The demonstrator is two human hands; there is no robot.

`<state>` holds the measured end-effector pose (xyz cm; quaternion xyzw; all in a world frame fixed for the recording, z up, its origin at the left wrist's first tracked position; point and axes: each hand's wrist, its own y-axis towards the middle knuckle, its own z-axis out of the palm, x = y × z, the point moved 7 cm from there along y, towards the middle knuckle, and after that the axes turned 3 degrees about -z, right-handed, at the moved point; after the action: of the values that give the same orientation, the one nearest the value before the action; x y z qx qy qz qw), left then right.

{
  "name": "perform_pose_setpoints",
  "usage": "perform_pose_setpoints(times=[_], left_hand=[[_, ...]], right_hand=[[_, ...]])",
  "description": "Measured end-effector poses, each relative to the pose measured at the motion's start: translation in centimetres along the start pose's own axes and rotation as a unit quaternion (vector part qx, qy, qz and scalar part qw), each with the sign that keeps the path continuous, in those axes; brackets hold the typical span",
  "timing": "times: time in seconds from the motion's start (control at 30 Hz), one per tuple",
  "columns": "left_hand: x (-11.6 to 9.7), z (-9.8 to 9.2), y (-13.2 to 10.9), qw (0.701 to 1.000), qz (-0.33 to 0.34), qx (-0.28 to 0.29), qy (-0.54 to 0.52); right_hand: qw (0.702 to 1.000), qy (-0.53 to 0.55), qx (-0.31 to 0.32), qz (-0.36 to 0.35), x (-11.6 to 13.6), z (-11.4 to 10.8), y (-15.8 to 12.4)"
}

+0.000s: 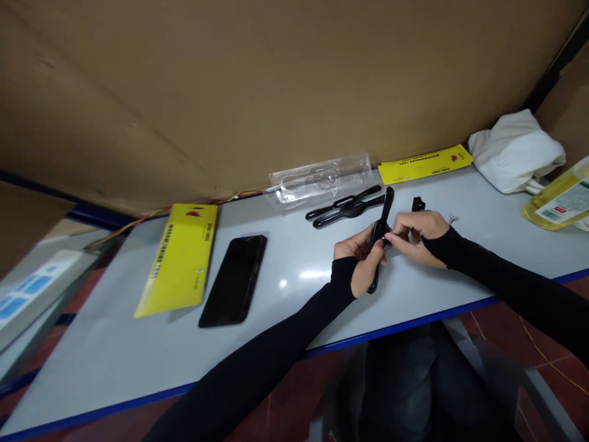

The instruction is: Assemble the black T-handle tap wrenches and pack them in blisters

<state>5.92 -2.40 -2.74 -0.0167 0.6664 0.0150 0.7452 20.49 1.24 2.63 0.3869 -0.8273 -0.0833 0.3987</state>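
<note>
My left hand is closed round the middle of a black spokeshave, holding it nearly upright in view, its two handles sticking out above and below the fingers. At the tool's centre, the fingertips of my right hand are pinched together; whatever small part they grip is hidden. Just behind my right hand lies a small black piece. A little silver thumbscrew rests to the right of that hand. Two more black spokeshaves lie side by side on the table, beyond my left hand.
A clear plastic blister pack and a yellow card lie along the cardboard wall. Left on the table are another yellow card and a black phone. A white cloth bundle and a yellow-liquid bottle occupy the right end.
</note>
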Motion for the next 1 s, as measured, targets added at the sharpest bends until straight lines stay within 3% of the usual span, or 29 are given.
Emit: perform_pose_setpoints(times=[0.23,0.4,0.67,0.83,1.0], left_hand=[[-0.2,0.2,0.1,1.000,-0.013,0.006,-0.008],[-0.8,0.4,-0.2,1.000,0.004,0.012,0.015],[0.2,0.4,-0.4,0.998,0.034,-0.002,0.049],[1.3,0.1,-0.6,0.996,0.056,-0.033,0.054],[0.4,0.5,-0.8,0.998,0.043,-0.010,0.046]], right_hand=[[0.988,-0.099,-0.042,-0.113,1.4,0.4,-0.6],[0.988,-0.085,-0.031,-0.123,1.4,0.5,-0.5],[0.995,0.078,-0.002,0.068,-0.4,-0.2,0.0],[0.984,0.142,0.020,0.101,-0.8,0.4,0.0],[0.935,0.263,0.051,0.233,-2.1,1.0,-0.5]])
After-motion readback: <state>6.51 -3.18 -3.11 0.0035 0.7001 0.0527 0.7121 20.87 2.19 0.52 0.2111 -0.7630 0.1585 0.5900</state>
